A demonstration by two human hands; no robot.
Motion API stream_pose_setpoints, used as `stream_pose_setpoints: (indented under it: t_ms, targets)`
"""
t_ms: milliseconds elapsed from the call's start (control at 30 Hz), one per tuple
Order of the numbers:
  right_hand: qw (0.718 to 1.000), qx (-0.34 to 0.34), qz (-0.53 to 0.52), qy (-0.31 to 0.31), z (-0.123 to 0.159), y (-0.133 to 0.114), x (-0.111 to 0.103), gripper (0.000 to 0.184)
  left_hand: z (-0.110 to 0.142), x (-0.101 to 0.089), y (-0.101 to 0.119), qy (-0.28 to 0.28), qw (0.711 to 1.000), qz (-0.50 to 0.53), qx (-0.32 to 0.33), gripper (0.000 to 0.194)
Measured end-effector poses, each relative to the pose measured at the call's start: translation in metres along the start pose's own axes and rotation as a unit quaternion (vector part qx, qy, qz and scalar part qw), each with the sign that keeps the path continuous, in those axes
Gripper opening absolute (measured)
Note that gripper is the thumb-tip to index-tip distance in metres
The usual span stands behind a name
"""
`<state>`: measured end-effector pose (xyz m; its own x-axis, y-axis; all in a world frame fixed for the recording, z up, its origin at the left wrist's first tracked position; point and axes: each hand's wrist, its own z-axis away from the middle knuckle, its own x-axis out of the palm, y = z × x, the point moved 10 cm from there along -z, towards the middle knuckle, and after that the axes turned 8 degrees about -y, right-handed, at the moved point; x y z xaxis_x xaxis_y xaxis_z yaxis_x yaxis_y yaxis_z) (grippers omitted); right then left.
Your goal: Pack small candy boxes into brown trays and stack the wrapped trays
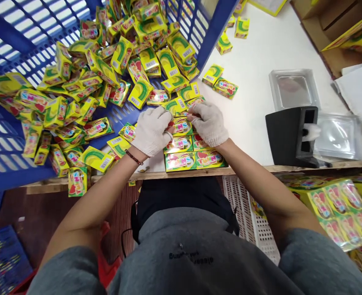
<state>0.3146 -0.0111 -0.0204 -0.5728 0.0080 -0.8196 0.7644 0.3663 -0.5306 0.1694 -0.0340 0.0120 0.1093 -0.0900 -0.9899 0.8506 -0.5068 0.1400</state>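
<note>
White work table (254,73) w/ wooden front edge (181,174). Blue plastic crate (208,37) sits at its left, heaped w/ small yellow printed boxes (122,55); a few loose ones lie on the tabletop just beside the crate's rim. Person's hands, both in white knit gloves, are close together near the front edge, narrow gap between them. Left hand (152,131), beaded bracelet (134,157) at the wrist, and right hand (208,123) curl in on either side of the top box (181,126) of a neat group of boxes (196,157). Fingers seem to touch that box; firm grip can't be told. Further right: black plastic holder (288,137), clear plastic trays (293,88), cardboard carton (331,41) at table's far corner.
</note>
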Motion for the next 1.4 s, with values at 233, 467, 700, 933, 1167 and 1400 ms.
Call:
stream_pose_setpoints:
  t_ms: [233,467,700,933,1167,1400]
  targets:
    - [0.998,0.041,-0.026,-0.033,0.013,0.010,0.003,0.031,-0.010,0.003,0.040,-0.027,0.994,0.001,0.101,0.048]
    - [0.993,0.083,-0.068,-0.050,0.008,0.016,0.006,0.036,-0.021,0.007,0.044,-0.051,0.989,-0.040,0.133,0.029]
    - [0.989,0.041,0.026,-0.137,0.002,-0.004,0.021,0.030,-0.010,0.018,0.053,-0.066,0.982,-0.057,0.165,0.020]
    - [0.996,0.025,-0.083,0.015,0.003,0.010,0.002,0.034,0.035,0.024,0.058,-0.013,0.995,-0.040,0.092,0.047]
    - [0.994,-0.084,-0.067,-0.021,0.007,-0.022,0.009,0.039,0.033,0.013,0.033,-0.011,0.998,-0.003,0.069,0.037]
    - [0.973,-0.120,0.122,-0.157,0.014,-0.053,0.040,0.029,0.033,0.012,0.034,-0.013,0.995,-0.070,0.068,0.037]
